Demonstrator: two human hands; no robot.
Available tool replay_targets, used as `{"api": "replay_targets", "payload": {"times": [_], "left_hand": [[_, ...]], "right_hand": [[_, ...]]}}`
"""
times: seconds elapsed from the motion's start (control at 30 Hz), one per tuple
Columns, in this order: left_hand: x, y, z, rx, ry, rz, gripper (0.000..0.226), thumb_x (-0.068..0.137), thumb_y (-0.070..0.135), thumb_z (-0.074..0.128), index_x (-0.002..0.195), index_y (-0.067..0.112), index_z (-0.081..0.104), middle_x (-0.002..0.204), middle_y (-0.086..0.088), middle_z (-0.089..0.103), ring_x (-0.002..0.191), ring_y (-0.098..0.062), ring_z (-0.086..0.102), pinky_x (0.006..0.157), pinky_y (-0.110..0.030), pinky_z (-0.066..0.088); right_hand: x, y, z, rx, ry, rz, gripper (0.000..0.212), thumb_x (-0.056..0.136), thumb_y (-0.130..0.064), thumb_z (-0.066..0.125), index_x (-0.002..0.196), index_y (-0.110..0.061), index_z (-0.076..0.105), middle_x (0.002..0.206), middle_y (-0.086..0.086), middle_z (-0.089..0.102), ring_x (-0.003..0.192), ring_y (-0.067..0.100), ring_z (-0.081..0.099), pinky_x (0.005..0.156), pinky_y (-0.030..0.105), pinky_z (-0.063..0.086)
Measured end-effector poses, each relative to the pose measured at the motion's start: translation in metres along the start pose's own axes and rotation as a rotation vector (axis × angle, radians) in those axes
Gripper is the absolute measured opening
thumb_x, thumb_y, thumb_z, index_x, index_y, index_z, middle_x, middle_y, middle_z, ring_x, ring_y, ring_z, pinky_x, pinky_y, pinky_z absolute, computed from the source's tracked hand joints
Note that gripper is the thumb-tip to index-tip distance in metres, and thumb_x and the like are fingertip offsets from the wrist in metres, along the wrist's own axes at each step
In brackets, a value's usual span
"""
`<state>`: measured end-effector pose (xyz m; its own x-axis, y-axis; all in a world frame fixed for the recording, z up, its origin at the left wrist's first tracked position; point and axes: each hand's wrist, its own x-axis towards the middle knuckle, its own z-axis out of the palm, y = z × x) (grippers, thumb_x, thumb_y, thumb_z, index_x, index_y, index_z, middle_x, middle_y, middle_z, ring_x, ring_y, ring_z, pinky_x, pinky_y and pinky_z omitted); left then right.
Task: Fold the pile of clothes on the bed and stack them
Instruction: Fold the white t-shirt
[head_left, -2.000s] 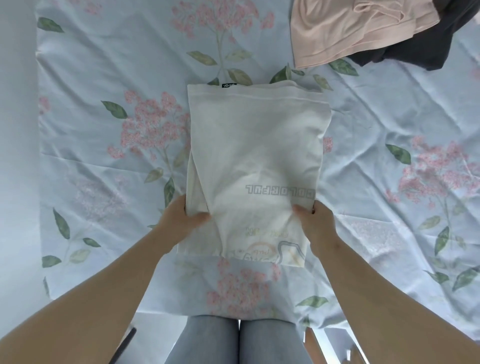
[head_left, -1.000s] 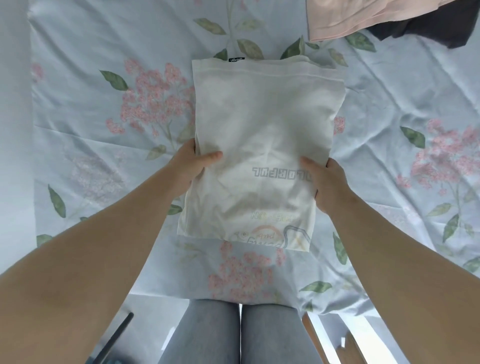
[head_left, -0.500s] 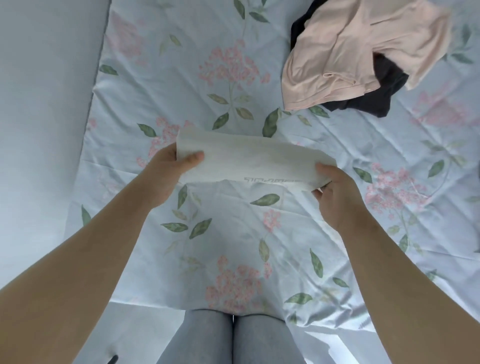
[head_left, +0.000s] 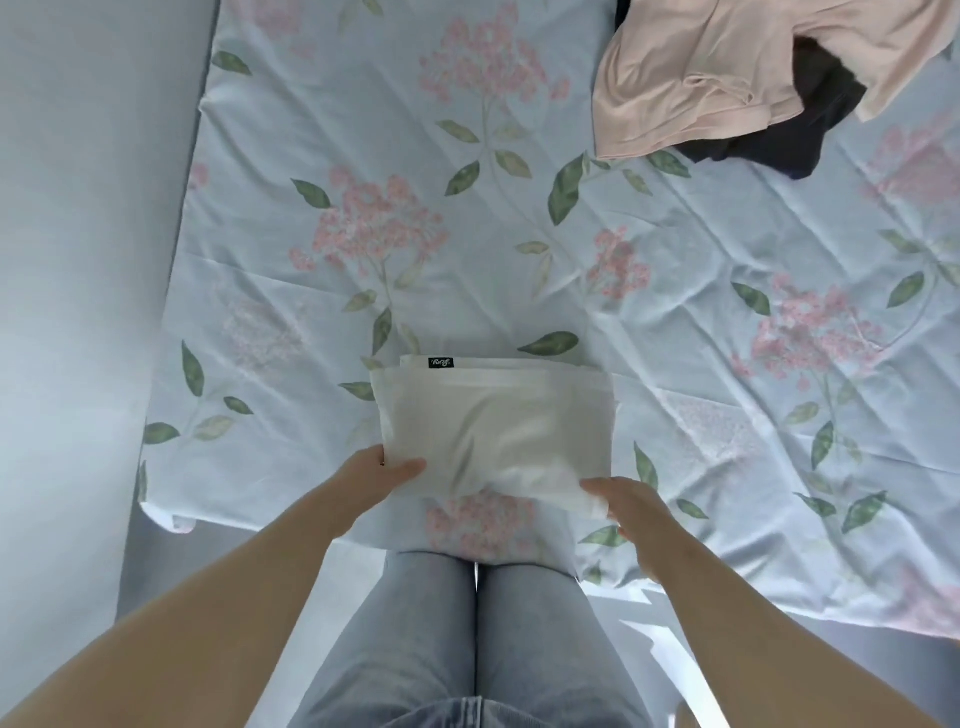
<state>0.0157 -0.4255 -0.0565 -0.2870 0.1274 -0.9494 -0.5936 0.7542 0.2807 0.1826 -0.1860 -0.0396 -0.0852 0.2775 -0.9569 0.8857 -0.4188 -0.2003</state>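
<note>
Denim-clad legs (head_left: 478, 623) stand against the near edge of the bed (head_left: 234, 467), and just beyond them both hands hold the folded white T-shirt (head_left: 498, 431) by its near corners. The left hand (head_left: 387, 475) pinches the near left corner with the thumb lying on top. The right hand (head_left: 628, 506) pinches the near right corner the same way, and its fingers appear to be tucked under the cloth. The shirt lies as a compact rectangle on the floral sheet, close to the near edge, with a small black label (head_left: 441, 362) showing at its far fold. It looks light, soft and limp, so the layers would probably slide apart or sag if it were lifted by one corner. A hold at both ends, or a flat palm slid beneath, should keep the fold together. The near edge is close, and a careless pull could drag the bundle off the bed. Wrinkled sheet stretches to the far side and to the right, giving plenty of room to set down a stack. On the left the mattress ends against a plain grey surface (head_left: 78, 260). At the far right a crumpled pink garment (head_left: 691, 78) lies over a dark garment (head_left: 810, 140), both not yet folded and well apart from the shirt.
</note>
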Motion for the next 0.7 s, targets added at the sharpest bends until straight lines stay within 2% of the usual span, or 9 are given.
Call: {"api": "replay_targets", "payload": {"times": [0.07,0.17,0.23,0.33,0.4,0.47,0.5,0.6,0.7], "left_hand": [[0.007,0.004,0.005,-0.034,0.067,0.030,0.046,0.085,0.038,0.067,0.122,0.016,0.052,0.111,0.002,0.061,0.100,-0.018,0.057,0.082,-0.028,0.045],[0.017,0.019,0.017,-0.181,0.192,0.101,0.042,0.084,0.031,0.069,0.116,0.018,0.045,0.098,0.009,0.055,0.088,-0.012,0.054,0.065,-0.023,0.043],[0.023,0.028,0.028,-0.230,0.265,0.154,0.038,0.085,0.026,0.068,0.115,0.022,0.045,0.094,0.014,0.054,0.086,-0.010,0.053,0.063,-0.023,0.041],[0.026,0.031,0.034,-0.124,0.347,0.295,0.022,0.089,0.024,0.060,0.107,0.031,0.050,0.089,0.022,0.056,0.080,0.000,0.053,0.060,-0.018,0.039],[0.027,0.029,0.028,0.025,0.373,0.382,0.015,0.091,0.027,0.055,0.103,0.036,0.051,0.084,0.025,0.056,0.078,0.002,0.053,0.059,-0.017,0.037],[0.033,0.025,0.020,0.151,0.399,0.375,0.015,0.092,0.029,0.052,0.106,0.031,0.053,0.087,0.021,0.058,0.084,-0.011,0.057,0.064,-0.025,0.039],[0.037,0.022,0.018,0.193,0.405,0.342,0.023,0.092,0.029,0.053,0.114,0.026,0.052,0.096,0.013,0.060,0.093,-0.019,0.057,0.071,-0.030,0.042],[0.055,0.018,0.017,0.203,0.448,0.151,0.058,0.087,0.038,0.059,0.136,0.020,0.037,0.134,-0.007,0.041,0.122,-0.031,0.041,0.101,-0.047,0.037],[0.065,0.016,0.023,0.147,0.505,0.055,0.071,0.080,0.054,0.061,0.137,0.022,0.035,0.138,-0.004,0.035,0.127,-0.028,0.034,0.105,-0.048,0.032]], "right_hand": [[0.004,-0.001,0.006,-0.004,0.040,-0.030,0.028,0.085,-0.026,0.067,0.106,-0.010,0.058,0.092,0.001,0.053,0.076,0.012,0.047,0.061,0.027,0.034],[0.017,-0.008,0.012,0.091,0.071,-0.096,0.055,0.084,-0.026,0.068,0.132,-0.016,0.043,0.104,-0.002,0.054,0.085,0.011,0.050,0.074,0.027,0.036],[0.024,-0.015,0.017,0.149,0.114,-0.170,0.061,0.084,-0.021,0.070,0.136,-0.016,0.039,0.099,-0.005,0.053,0.080,0.005,0.051,0.066,0.021,0.041],[0.031,-0.023,0.021,0.198,0.213,-0.237,0.046,0.086,-0.013,0.065,0.128,-0.013,0.046,0.087,-0.006,0.055,0.072,0.006,0.052,0.055,0.016,0.041],[0.036,-0.017,0.016,0.170,0.286,-0.302,0.020,0.087,-0.013,0.060,0.106,-0.010,0.056,0.078,-0.005,0.054,0.068,0.014,0.050,0.055,0.021,0.039],[0.040,-0.004,0.014,0.093,0.320,-0.325,0.003,0.087,-0.013,0.057,0.088,-0.011,0.055,0.074,0.000,0.052,0.068,0.020,0.045,0.053,0.023,0.036],[0.043,0.003,0.015,0.079,0.318,-0.301,0.005,0.087,-0.012,0.057,0.091,-0.012,0.054,0.079,0.002,0.054,0.068,0.020,0.046,0.054,0.024,0.036],[0.052,0.011,0.025,0.229,0.240,-0.199,0.047,0.087,-0.024,0.064,0.128,-0.015,0.042,0.114,0.006,0.058,0.094,0.020,0.057,0.079,0.031,0.047],[0.069,0.007,0.033,0.258,0.262,-0.158,0.063,0.078,-0.046,0.069,0.130,-0.020,0.043,0.127,0.008,0.051,0.115,0.025,0.052,0.097,0.042,0.046]]}}
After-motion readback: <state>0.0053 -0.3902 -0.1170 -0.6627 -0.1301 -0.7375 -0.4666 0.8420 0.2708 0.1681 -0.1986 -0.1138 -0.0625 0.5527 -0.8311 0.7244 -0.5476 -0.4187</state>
